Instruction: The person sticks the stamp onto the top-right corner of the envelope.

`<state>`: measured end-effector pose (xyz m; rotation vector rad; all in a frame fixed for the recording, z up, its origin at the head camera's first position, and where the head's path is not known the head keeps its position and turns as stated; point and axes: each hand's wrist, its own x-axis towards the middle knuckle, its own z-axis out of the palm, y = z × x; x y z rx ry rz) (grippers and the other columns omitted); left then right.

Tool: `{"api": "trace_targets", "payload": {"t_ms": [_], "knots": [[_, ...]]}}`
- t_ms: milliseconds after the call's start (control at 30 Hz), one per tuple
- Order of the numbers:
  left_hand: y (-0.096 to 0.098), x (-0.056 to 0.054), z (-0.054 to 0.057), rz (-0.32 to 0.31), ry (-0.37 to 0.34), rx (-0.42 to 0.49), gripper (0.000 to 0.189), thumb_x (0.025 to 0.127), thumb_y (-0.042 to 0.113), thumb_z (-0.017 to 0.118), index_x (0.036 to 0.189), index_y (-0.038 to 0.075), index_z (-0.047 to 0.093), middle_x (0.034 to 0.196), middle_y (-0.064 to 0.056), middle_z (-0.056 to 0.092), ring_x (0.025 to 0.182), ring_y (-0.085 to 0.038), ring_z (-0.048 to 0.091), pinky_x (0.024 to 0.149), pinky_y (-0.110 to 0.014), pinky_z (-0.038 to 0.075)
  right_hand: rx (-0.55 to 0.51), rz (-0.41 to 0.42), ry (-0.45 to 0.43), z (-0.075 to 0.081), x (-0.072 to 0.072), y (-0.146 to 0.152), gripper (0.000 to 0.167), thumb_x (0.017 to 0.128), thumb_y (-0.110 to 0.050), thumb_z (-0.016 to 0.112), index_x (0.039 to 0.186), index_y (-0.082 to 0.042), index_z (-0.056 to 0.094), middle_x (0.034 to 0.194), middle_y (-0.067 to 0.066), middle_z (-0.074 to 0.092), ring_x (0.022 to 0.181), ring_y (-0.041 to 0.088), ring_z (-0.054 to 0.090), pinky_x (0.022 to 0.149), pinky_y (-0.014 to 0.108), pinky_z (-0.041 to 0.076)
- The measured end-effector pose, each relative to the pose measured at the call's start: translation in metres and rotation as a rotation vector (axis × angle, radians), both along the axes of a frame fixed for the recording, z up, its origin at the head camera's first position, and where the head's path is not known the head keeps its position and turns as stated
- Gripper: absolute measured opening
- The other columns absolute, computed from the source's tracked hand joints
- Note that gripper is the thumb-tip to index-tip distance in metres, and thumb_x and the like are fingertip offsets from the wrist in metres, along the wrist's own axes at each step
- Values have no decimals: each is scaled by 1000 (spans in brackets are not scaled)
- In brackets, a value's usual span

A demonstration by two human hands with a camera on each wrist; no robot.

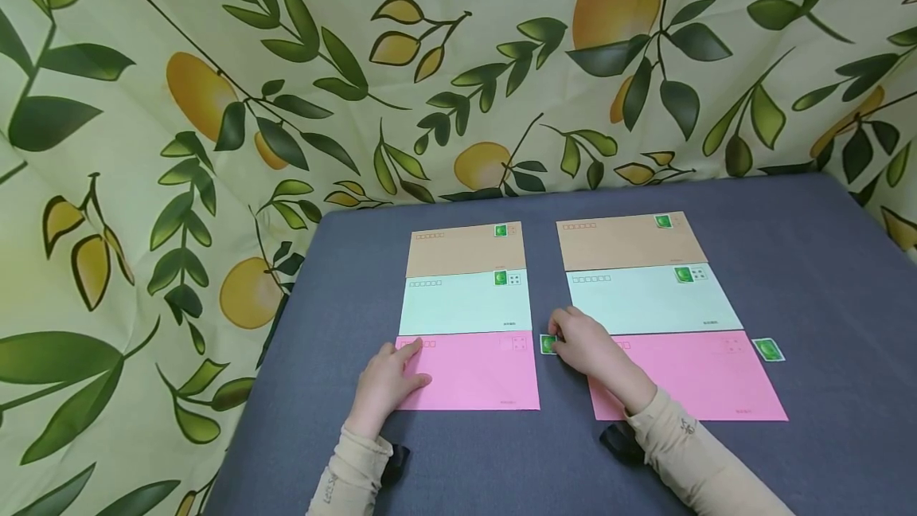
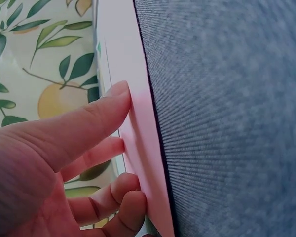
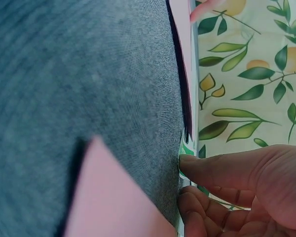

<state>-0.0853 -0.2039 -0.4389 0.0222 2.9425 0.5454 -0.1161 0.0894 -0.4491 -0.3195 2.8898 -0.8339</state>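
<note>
My left hand (image 1: 384,382) rests on the left pink envelope (image 1: 483,381), thumb and fingers spread at its left side. In the left wrist view the thumb (image 2: 108,106) and fingertips touch the envelope's surface. Between the two columns of envelopes, my right hand (image 1: 589,347) pinches the right edge of a small green stamp (image 1: 548,344) with a white border. The right wrist view shows the thumb (image 3: 202,165) against that stamp (image 3: 185,150), partly hiding it. My right forearm crosses the right pink envelope (image 1: 688,381).
Above the pink ones lie mint envelopes (image 1: 458,305) (image 1: 637,305) and tan envelopes (image 1: 458,255) (image 1: 623,245), each bearing a green stamp at top right. Another loose stamp (image 1: 769,349) overlaps the right pink envelope's edge. A leaf-and-fruit patterned cloth (image 1: 430,126) hangs behind the blue-grey table (image 1: 487,460).
</note>
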Motion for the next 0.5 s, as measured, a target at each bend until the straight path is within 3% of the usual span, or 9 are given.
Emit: {"api": "trace_targets", "payload": {"t_ms": [500], "knots": [[-1, -2, 1, -26, -13, 2, 58, 73, 26, 77, 127, 13, 59, 91, -16, 58, 70, -21, 49, 60, -36, 39, -31, 13, 14, 1, 1, 2, 6, 80, 3, 61, 77, -2, 60, 67, 4, 51, 62, 16, 45, 58, 26, 37]]}}
